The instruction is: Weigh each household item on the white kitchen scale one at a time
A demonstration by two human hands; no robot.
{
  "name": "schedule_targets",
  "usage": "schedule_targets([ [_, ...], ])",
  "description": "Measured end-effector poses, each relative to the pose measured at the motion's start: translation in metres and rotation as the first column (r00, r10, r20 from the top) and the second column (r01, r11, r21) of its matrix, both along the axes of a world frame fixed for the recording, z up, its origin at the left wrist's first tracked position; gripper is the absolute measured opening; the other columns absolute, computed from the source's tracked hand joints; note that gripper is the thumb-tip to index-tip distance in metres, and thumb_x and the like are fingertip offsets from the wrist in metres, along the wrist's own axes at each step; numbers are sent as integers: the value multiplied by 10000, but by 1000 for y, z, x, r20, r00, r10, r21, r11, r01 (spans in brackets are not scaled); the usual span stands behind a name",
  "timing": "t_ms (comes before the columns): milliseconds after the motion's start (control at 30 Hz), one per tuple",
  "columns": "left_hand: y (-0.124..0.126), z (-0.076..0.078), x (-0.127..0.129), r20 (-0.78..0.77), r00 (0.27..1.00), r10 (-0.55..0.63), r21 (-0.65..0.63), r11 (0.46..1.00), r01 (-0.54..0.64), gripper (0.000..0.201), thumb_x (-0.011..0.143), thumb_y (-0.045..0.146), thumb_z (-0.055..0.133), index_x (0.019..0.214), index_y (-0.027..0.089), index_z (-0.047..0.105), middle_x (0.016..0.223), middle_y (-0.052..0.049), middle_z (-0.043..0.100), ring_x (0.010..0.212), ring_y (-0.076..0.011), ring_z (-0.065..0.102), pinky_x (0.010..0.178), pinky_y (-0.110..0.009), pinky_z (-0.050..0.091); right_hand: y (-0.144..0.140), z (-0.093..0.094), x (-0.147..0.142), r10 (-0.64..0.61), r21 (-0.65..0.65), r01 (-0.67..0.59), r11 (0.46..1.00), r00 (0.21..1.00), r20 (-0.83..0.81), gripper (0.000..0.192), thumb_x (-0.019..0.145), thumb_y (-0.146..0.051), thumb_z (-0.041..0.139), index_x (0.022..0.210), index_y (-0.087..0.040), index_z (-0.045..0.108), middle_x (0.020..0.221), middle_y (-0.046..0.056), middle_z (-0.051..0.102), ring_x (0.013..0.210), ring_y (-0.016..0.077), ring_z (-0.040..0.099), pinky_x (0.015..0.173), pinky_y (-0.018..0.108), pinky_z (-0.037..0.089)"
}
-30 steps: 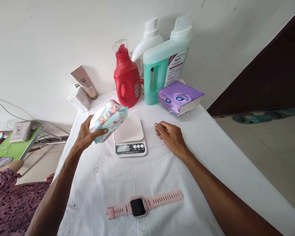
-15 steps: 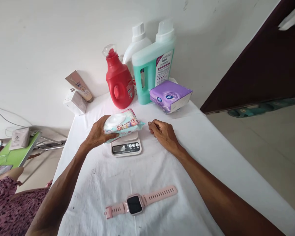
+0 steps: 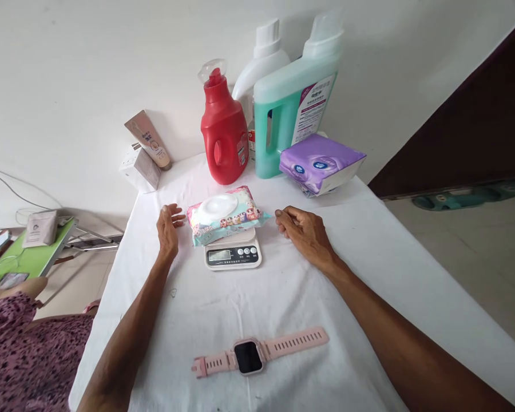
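Note:
A pack of wet wipes (image 3: pixel 226 214) with a white lid lies across a white kitchen scale (image 3: pixel 233 256), covering most of its plate. The scale's small display and buttons stick out in front. My left hand (image 3: pixel 168 232) is open just left of the pack, apart from it, fingers spread and holding nothing. On the other side my right hand (image 3: pixel 305 233) rests on the cloth with its fingers curled closed, close to the pack's crimped end. Nothing shows in that hand. Nearer to me lies a pink smartwatch (image 3: pixel 248 357) with its strap laid out flat.
Behind the scale stand a red detergent bottle (image 3: pixel 225 134), a white bottle (image 3: pixel 264 60) and a green jug (image 3: pixel 277 120). A purple tissue pack (image 3: pixel 321 163) is at right. A tube (image 3: pixel 149 137) and small box (image 3: pixel 141 170) stand at left. Another person's patterned clothing (image 3: pixel 38 360) shows lower left.
My left hand has let go of the wet wipes pack and moved left, its fingers opening. The pack now rests on the scale. My right hand stays curled beside it. The view has shifted slightly.

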State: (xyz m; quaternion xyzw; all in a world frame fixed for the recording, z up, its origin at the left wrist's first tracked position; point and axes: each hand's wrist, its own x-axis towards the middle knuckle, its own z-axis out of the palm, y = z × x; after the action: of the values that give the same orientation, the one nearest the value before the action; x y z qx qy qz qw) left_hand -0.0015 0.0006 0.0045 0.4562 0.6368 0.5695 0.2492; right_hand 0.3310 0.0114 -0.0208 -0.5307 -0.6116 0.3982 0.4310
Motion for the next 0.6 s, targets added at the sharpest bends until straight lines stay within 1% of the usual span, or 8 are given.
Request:
schedule_targets([
  [33,1,-11,-2,27,999,34,15,999,-34,772,960,843,396,1182,156,668,1146,-169,735,921,-234,745,786,-359,564,0,0,0,0,0,0,1000,1000,0,445,948,-582,547,691,-223,605,630,17,619,543,148,521,531,281,399],
  [100,2,-27,-4,28,999,33,42,999,-34,730,956,831,452,1111,155,682,1029,-129,735,809,-193,716,727,-327,540,-1,1,-1,0,-7,0,1000,1000,-11,442,943,-579,553,690,-220,608,630,14,610,550,146,526,536,275,410],
  [167,1,-33,-5,-2,1000,-4,55,998,4,683,966,804,490,1091,164,693,989,-102,732,786,-172,701,721,-311,532,-1,1,-1,-5,-21,4,1000,1000,-22,434,931,-576,563,692,-219,614,631,14,605,557,148,535,535,272,418],
  [267,-2,-31,-5,-39,999,-26,43,999,28,645,981,777,502,1072,171,702,966,-90,736,785,-164,693,730,-309,531,-1,0,-2,-24,-39,24,999,1000,-14,419,918,-568,574,692,-218,622,631,13,608,545,145,531,522,271,412],
  [400,-3,-27,-4,-71,997,-20,30,999,23,634,999,762,470,1051,172,699,947,-94,744,772,-170,685,730,-321,533,0,-1,-3,-34,-44,34,998,999,0,418,918,-568,583,691,-219,629,628,12,615,552,149,554,546,273,441],
  [600,-5,-25,-1,-159,986,-50,-16,999,48,566,1059,656,417,1019,177,714,960,-101,764,839,-184,692,784,-325,535,1,-4,-2,-26,-29,26,999,1000,14,431,924,-586,583,701,-220,636,629,8,615,544,147,556,562,279,452],
])
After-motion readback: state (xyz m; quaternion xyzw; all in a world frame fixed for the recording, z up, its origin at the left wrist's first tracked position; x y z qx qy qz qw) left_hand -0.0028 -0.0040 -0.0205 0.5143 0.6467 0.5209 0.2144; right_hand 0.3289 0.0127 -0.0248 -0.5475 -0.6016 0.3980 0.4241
